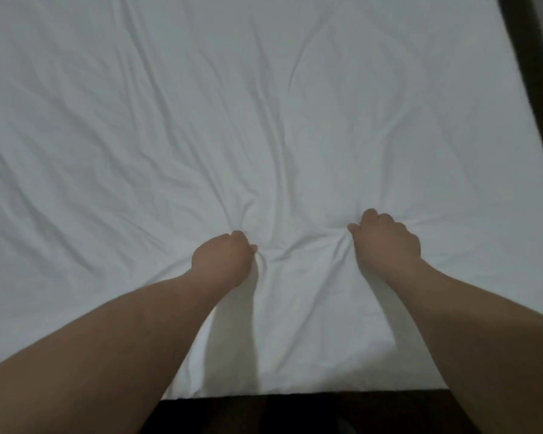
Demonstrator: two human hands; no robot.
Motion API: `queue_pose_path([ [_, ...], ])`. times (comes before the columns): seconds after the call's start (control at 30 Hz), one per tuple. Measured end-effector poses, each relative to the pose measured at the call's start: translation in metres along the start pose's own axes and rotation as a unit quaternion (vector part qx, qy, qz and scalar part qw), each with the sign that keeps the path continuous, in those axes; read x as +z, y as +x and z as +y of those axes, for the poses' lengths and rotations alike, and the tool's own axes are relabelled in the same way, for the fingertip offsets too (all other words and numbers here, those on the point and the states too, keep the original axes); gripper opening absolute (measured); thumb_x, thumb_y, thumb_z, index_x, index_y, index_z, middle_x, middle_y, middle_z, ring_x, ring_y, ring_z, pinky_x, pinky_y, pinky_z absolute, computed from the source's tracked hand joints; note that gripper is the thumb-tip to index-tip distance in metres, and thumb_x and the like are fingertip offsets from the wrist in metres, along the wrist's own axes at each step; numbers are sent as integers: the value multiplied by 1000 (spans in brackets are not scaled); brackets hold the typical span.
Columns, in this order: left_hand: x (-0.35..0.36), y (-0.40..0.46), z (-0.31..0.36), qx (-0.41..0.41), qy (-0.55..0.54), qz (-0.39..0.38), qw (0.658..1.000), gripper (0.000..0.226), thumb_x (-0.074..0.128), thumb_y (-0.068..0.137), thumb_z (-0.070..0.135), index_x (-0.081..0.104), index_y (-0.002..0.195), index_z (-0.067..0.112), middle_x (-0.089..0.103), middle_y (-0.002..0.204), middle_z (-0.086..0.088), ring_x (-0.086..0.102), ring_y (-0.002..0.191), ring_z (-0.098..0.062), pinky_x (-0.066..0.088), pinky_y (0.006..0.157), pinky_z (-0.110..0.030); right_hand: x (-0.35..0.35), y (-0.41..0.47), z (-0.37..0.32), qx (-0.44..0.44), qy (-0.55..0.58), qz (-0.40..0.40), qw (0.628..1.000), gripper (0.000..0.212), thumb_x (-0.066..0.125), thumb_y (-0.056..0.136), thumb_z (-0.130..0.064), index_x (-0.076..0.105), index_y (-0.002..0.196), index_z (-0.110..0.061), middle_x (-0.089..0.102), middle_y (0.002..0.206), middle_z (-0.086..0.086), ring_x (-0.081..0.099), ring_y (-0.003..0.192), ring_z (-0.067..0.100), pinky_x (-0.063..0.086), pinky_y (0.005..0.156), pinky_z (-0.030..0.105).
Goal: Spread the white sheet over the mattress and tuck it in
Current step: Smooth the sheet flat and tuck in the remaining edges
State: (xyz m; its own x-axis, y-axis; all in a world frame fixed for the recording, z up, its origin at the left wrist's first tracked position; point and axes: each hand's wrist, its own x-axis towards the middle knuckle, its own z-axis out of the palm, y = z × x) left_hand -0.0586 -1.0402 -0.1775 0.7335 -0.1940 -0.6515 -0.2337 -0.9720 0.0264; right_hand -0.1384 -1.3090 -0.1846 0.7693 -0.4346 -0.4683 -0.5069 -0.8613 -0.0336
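The white sheet (264, 104) lies spread over the mattress, covering nearly the whole view, with creases running out in a fan from the two places where it is gripped. The left hand (224, 258) has its fingers curled into a fist around a bunch of the cloth, the thumb tip showing at the right side of the fist where the folds gather. The right hand (386, 242) is likewise clamped on a bunch of sheet, its fingers bent over the fabric and its thumb pointing toward the left hand. Between the two sets of fingers the sheet is pulled into a short taut ridge with small puckers at each end. Beyond the fingers the cloth is rumpled in long shallow wrinkles; nearer than the fingers it lies smoother, under both bare forearms, down to its near edge. Below that edge runs a dark band (295, 411), too dim to make out clearly. To the right of the right hand's fingers, past the sheet's far side, a dark strip (527, 73) runs along the bed. Nothing lies on the sheet around the fingers.
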Motion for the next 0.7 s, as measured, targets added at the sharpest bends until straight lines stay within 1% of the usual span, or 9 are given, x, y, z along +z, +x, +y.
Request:
queue_pose_path([
  [0.1,4,3,1,36,44,10,998,28,35,108,27,57,116,11,68,110,-11,64,100,-31,37,75,-33,4,2,8,-49,-21,30,998,33,30,109,-42,47,107,-15,57,98,8,62,89,35,39,66,38],
  [0.17,-2,3,8,33,39,-2,999,28,36,106,26,60,113,14,68,111,-9,63,101,-30,38,76,-32,6,1,14,-72,-20,49,996,30,30,109,-39,48,103,-15,57,92,6,62,82,33,38,62,37],
  [0.23,-11,1,22,34,4,-7,999,32,37,104,39,59,105,16,68,106,-8,63,95,-30,42,75,-34,7,1,18,-87,-14,56,995,28,31,109,-37,47,99,-16,53,85,3,60,77,32,38,59,36],
  [0.33,-19,4,58,15,-36,9,999,64,30,93,78,57,97,20,66,89,-1,63,82,-25,45,67,-36,4,1,24,-73,16,36,997,28,30,108,-40,40,93,-18,46,80,0,59,78,31,37,61,36],
  [0.4,-25,12,79,-16,-49,24,998,72,29,87,85,58,91,20,64,82,1,63,76,-22,45,63,-35,1,1,25,-42,34,20,998,33,29,106,-48,41,93,-19,49,82,0,55,78,30,37,64,37],
  [0.43,-25,18,86,-22,-54,29,998,68,30,90,81,59,90,19,64,81,0,62,75,-22,45,63,-34,0,1,26,-29,34,16,999,36,30,105,-53,42,95,-20,50,83,0,53,79,30,37,64,38],
  [0.5,-24,27,94,-19,-59,38,997,54,33,101,61,56,86,15,65,85,-2,59,75,-24,43,65,-35,-1,0,24,-26,26,11,999,38,29,104,-56,43,98,-21,50,85,1,56,83,31,38,65,38],
  [0.6,-22,32,99,18,-42,67,997,39,30,109,40,47,83,17,65,94,-7,52,80,-27,38,71,-34,0,3,21,-55,11,15,998,31,27,109,-43,42,98,-19,53,83,2,54,75,30,37,62,36],
  [0.7,-24,32,102,43,-59,63,995,41,30,109,36,43,75,16,56,79,-2,52,80,-28,36,71,-34,5,4,25,-77,-6,23,997,23,29,109,-33,38,94,-19,40,72,-3,47,67,27,29,54,33],
])
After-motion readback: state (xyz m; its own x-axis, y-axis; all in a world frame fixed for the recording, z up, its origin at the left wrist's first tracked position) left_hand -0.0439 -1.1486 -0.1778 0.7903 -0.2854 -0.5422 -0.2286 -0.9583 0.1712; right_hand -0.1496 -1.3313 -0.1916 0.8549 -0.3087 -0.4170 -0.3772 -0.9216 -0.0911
